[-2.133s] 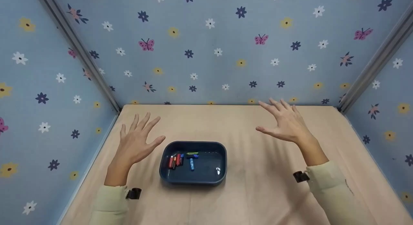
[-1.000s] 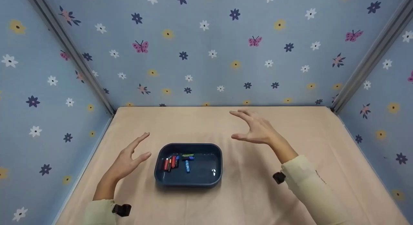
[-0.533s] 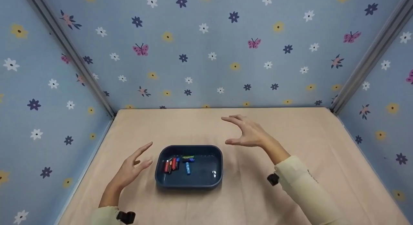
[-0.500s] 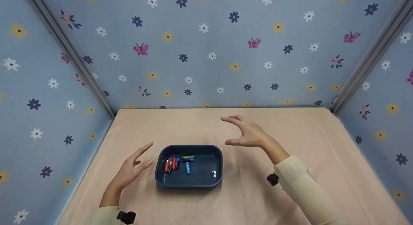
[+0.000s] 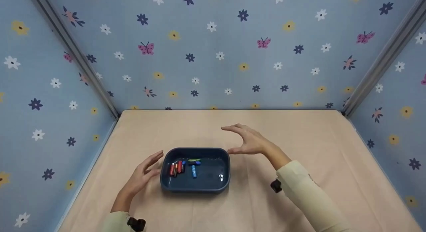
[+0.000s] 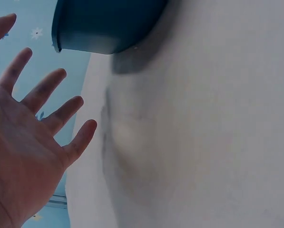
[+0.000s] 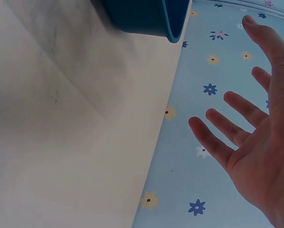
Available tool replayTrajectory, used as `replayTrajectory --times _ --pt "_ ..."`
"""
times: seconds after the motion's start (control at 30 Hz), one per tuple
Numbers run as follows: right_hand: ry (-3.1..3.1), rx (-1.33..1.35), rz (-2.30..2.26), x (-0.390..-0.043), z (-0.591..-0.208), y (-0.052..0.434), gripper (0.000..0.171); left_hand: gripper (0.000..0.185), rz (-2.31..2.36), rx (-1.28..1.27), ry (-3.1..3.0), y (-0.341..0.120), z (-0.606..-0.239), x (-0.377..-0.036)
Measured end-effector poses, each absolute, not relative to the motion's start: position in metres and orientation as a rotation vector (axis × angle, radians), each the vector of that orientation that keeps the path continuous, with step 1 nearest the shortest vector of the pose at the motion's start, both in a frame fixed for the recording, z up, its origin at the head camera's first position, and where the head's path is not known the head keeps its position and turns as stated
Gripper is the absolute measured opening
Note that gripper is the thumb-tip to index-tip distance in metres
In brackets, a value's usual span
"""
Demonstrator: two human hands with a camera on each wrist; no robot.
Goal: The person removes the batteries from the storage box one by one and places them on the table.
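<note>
A dark blue rectangular tray (image 5: 222, 187) sits on the beige table, and its outer wall shows in both wrist views (image 6: 99, 33) (image 7: 146, 19). Inside lie several small batteries (image 5: 178, 167), red ones at the left and a blue one (image 5: 193, 172) beside them. My left hand (image 5: 143, 174) hovers just left of the tray with straight fingers (image 6: 51, 118), holding nothing. My right hand (image 5: 248, 142) is spread above the tray's far right corner, fingers (image 7: 227, 137) apart, also holding nothing.
Blue walls printed with flowers and butterflies (image 5: 213, 52) close in the table (image 5: 299, 132) on three sides, with metal corner posts (image 5: 83, 65) at back left and back right (image 5: 379, 69).
Both hands have come down and inward toward the tray from raised, wide-apart positions. The tray and batteries have stayed put.
</note>
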State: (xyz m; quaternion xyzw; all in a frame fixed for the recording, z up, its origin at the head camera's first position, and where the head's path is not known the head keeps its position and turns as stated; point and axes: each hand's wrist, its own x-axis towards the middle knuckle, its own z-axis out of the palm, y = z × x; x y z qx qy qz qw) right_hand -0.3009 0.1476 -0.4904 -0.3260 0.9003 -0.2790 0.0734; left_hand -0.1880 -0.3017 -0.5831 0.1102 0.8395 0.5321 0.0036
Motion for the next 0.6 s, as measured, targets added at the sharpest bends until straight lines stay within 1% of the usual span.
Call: replayTrajectory --times 0.23,0.6 --pt "2.637 -1.013 -0.887 -0.301 -0.493 0.142 0.087 0.069 1.710 0.313 2.554 -0.301 -0.595 -0.188" --pt "2.562 -1.022 -0.905 -0.300 -0.496 0.127 0.088 0.071 1.657 0.263 2.487 -0.301 -0.595 -0.187"
